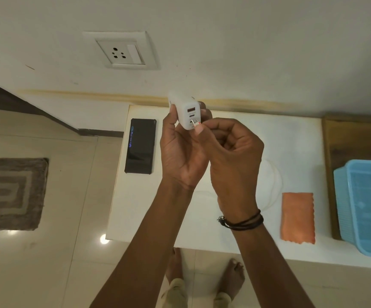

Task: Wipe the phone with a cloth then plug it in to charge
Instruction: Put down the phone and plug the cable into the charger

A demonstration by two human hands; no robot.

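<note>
A black phone (140, 146) lies flat on the left part of the white table (291, 138), its screen showing blue digits. My left hand (180, 150) holds a white charger adapter (188, 114) up above the table, ports facing me. My right hand (231, 143) pinches the metal plug of a white cable (196, 124) at the adapter's lowest port. The rest of the cable (276, 174) loops on the table behind my right wrist. An orange cloth (297, 217) lies flat at the right of the table.
A white wall socket with a switch (122, 52) sits on the wall above the phone. A blue plastic basket (364, 203) stands on a wooden surface at the right. A grey mat (9, 192) lies on the floor at the left. Bare feet (204, 272) show below the table edge.
</note>
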